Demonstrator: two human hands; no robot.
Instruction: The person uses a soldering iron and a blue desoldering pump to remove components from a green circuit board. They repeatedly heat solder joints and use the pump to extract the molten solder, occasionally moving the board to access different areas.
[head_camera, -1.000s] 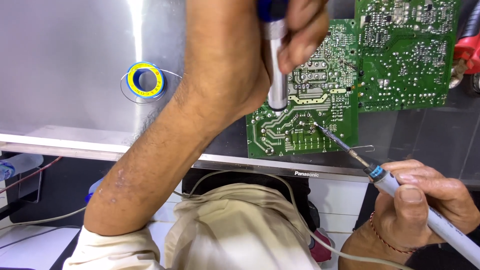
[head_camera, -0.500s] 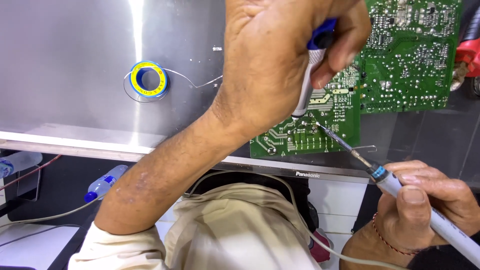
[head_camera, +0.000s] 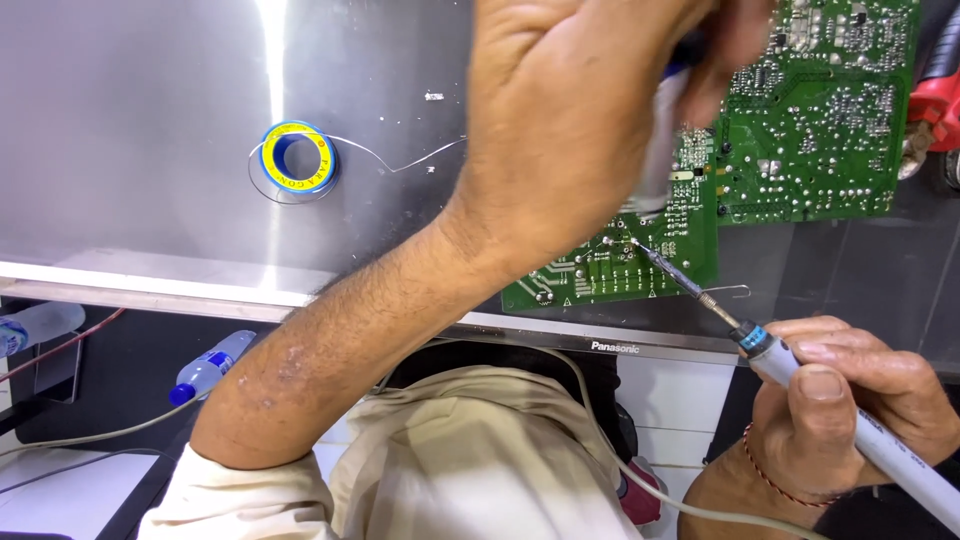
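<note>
green circuit board (head_camera: 820, 120), yellow-blue solder spool (head_camera: 295, 160), white iron (head_camera: 880, 440)

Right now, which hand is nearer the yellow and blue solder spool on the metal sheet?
Left. The left hand is raised over the green circuit board, right of the solder spool. The right hand sits far off, below the sheet's edge, holding the soldering iron.

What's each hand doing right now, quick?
Left hand: closed around a blue and grey pump tool held upright over the green circuit board.
Right hand: closed on a white soldering iron, its tip on the board.
</note>
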